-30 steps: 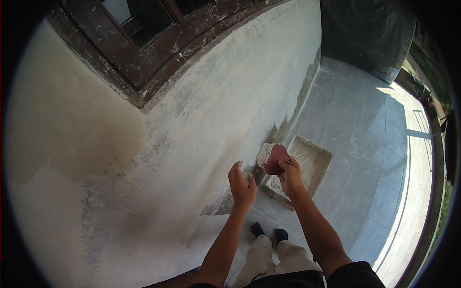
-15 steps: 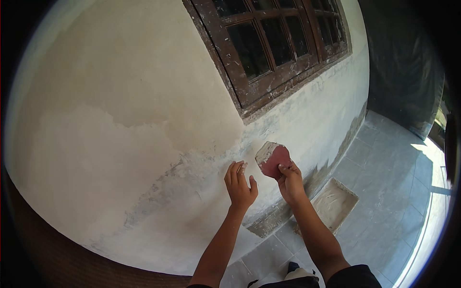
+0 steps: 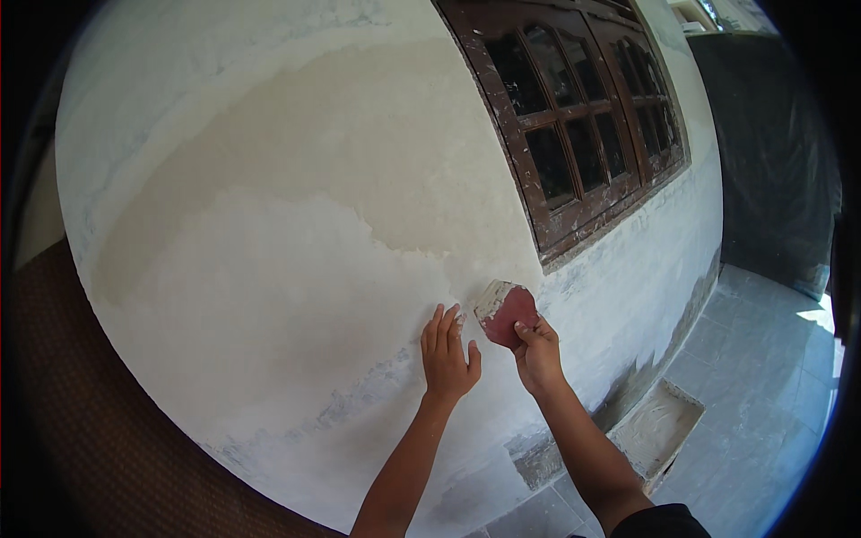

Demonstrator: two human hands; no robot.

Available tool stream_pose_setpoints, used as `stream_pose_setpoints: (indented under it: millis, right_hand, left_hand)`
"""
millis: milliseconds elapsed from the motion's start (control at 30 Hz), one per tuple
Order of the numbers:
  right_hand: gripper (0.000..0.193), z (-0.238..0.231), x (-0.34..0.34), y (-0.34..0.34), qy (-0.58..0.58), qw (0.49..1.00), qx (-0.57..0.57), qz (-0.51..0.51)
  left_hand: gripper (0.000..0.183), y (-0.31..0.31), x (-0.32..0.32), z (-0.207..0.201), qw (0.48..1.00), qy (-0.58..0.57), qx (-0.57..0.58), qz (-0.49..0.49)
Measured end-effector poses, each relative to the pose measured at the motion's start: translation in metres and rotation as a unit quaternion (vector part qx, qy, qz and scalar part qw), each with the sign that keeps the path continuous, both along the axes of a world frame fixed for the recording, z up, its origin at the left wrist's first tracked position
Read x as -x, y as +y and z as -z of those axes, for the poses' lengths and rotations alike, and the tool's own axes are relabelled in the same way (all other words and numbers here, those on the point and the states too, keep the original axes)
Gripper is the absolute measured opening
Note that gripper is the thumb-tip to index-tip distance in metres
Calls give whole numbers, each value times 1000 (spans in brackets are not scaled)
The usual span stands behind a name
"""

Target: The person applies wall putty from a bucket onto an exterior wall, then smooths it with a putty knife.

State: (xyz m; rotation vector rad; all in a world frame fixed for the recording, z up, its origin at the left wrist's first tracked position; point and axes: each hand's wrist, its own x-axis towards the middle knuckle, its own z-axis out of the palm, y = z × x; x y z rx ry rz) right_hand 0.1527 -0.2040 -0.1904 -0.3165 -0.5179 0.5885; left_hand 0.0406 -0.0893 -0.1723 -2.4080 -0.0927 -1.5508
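Two bare hands work at a pale wall (image 3: 269,260) beside a brown, paint-flecked window (image 3: 583,117). The right hand (image 3: 538,363), below the window's lower-left corner, has thumb and fingers clamped on a dark-red spreader (image 3: 515,323). This spreader is just below and slightly left of the same window corner — its upper-left edge is coated with off-white paste (image 3: 491,298). Whether it touches the wall cannot be told. The left hand (image 3: 447,363), farther left of and below the window, has its fingers extended and slightly separated, with the thumb well apart; contact with the wall is likewise unclear. Below the window, a shallow tray (image 3: 683,394) containing similar paste rests on grey floor tiles (image 3: 762,377). A beige patch (image 3: 386,134) spreads left of the window; a dark sheet (image 3: 762,152) stands to its right.
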Motion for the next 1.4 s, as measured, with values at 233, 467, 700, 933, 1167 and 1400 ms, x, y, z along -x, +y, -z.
stream_pose_setpoints:
  millis: [233,467,700,933,1167,1400]
  right_hand:
    - [29,-49,52,22,-43,999,-15,-20]
    - [35,-109,105,47,-86,996,-26,-30]
    - [35,-168,151,73,-114,993,-31,-8]
    - [33,-208,166,85,-145,985,-94,0]
    - [29,-246,162,98,-233,968,-82,46]
    - [32,-281,170,117,-294,946,-131,49]
  left_hand:
    - [46,21,62,-61,998,-19,-49,-29]
    - [47,44,138,-129,992,-27,-90,-80]
    - [49,56,199,-190,987,-20,-126,-101]
    - [48,60,223,-234,980,-28,-164,-107]
    - [47,77,226,-262,970,-66,-202,-120]
    - [47,101,261,-270,953,-98,-221,-185]
